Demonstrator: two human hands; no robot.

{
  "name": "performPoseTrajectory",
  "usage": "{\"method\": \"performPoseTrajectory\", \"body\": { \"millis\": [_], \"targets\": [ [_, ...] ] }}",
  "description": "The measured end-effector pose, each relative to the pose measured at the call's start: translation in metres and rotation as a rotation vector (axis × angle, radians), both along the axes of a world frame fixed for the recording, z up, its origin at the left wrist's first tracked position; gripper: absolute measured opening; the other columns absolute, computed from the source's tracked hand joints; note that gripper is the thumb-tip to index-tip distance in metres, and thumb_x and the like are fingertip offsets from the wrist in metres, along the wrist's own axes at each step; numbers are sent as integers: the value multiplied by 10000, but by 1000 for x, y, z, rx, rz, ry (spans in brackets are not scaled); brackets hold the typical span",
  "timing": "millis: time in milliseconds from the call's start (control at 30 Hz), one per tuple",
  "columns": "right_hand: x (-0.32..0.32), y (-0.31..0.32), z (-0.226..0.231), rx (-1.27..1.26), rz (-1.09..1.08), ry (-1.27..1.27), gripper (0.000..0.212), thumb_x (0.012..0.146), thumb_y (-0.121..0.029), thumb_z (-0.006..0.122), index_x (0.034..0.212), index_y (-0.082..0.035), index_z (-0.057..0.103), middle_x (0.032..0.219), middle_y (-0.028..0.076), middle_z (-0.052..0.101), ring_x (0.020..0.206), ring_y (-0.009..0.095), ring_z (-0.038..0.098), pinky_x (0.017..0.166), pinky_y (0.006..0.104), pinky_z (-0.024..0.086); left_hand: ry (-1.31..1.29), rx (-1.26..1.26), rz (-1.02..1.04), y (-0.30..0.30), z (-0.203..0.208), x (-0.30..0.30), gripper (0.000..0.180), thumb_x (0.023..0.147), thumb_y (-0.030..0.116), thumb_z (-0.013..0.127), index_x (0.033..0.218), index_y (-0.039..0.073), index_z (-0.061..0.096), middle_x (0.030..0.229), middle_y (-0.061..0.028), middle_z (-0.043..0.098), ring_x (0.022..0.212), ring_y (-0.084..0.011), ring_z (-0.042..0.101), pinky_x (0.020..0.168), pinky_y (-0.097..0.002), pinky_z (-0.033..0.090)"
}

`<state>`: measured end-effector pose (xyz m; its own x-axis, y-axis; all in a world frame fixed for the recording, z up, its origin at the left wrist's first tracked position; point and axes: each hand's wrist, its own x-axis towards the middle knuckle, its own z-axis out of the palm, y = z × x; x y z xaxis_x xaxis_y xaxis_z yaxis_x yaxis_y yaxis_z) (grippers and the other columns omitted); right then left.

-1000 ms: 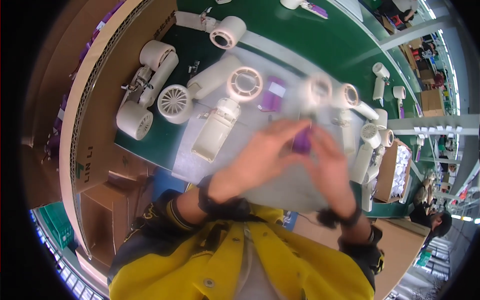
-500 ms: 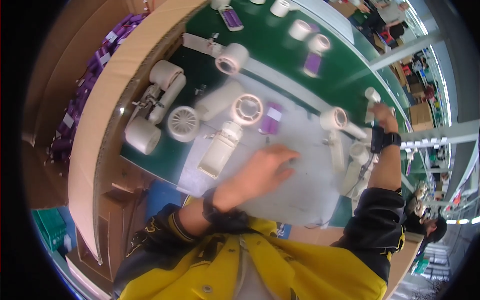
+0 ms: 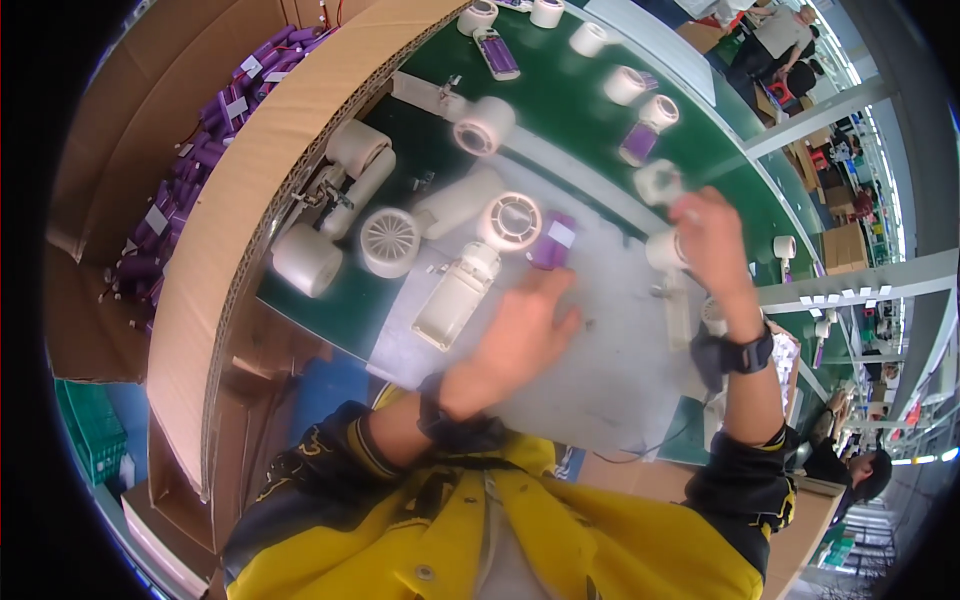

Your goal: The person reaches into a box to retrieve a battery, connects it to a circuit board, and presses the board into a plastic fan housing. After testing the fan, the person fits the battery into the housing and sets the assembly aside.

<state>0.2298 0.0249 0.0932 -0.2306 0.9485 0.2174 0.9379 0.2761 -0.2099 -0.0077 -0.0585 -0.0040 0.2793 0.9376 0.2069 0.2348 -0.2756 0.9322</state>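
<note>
My left hand (image 3: 522,335) is over the grey mat (image 3: 600,390), thumb and fingers apart. Its fingertips are close to the lower end of a purple battery pack (image 3: 553,242); whether they touch it I cannot tell. Left of that hand lies a white handheld fan body with a round head (image 3: 510,222) and an open, hollow handle (image 3: 456,300). My right hand (image 3: 712,240) is raised over the mat's right side, its fingers closed on a blurred white fan housing (image 3: 659,183). Beneath that hand, another white fan head (image 3: 664,250) lies on the mat.
At the left, a cardboard box (image 3: 270,140) holds many purple battery packs (image 3: 190,170). White fan parts (image 3: 306,258) and a slotted round cover (image 3: 390,243) sit beside it. More fans with purple packs (image 3: 640,143) line the green table (image 3: 570,110). Other people (image 3: 775,45) are at the far right.
My right hand has moved left from the table's right side, bringing the white fan housing. My left hand has shifted slightly towards the purple battery pack. The view has shifted a little.
</note>
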Motion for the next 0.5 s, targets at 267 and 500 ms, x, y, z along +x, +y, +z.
{"method": "performPoseTrajectory", "body": {
  "millis": [267,500],
  "targets": [
    [-68,-84,-9,-83,235,-69,152,740,36,646,863,-50,619,890,131,570,803,339,614,684,436,500,68,15,132,-3,3,1,365,844,-3,648,1200,23,570,1037,-224,574,683,-316,656,651,-418,544],
    [-65,-152,-34,-281,419,88,182,761,-57,722,924,-67,644,908,95,578,795,308,615,700,394,522,131,156,126,1,-5,-1,348,855,-68,587,1195,4,588,1074,-218,604,810,-389,658,695,-436,540]
  ]
}}
